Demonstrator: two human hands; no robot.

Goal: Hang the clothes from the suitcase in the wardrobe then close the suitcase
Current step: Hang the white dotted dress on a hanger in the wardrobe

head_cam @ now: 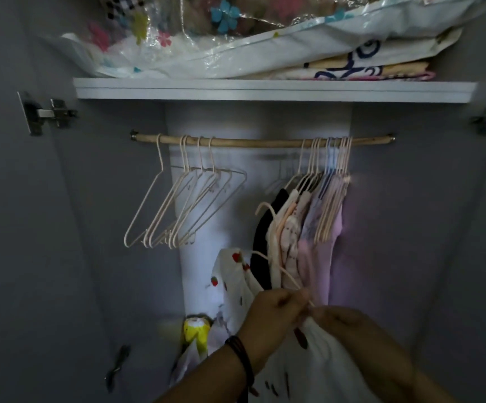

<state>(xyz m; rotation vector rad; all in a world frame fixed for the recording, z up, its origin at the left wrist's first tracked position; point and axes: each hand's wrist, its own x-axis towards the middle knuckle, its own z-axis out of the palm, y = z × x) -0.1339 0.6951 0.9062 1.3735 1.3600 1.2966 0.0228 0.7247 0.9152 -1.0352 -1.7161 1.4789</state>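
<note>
Left hand (273,315): fingers curled, pinching the lower wire of the pink hanger (289,276); a dark band sits on the wrist.
Right hand (349,324): clenched on the cloth of the strawberry-print garment (233,274), just beside the left hand, so the opening meets the wire (motion blur hides the exact fingertips).
Pink hanger: tilted, hook up and to the left, in front of the hung clothes (308,228) and well below the rail (250,142); probably held low so both hands can work the cloth over it.
Strawberry-print garment: draped from both hands, one part raised to the left, the rest falling out of the bottom of the view; not yet on the rail.
Step in hand: judged to be threading the hanger into the garment before lifting it.
Rail: wooden, under the shelf (265,90); the empty hangers (178,205) bunch at its left, filled ones at its right, with a bare stretch between them as the likely slot.
Shelf load: plastic bedding bags (236,53) and folded cloth, clear of the work.
Risk: the raised hook could snag the neighbouring clothes.
Suitcase: not in view; closing it remains to be done.
</note>
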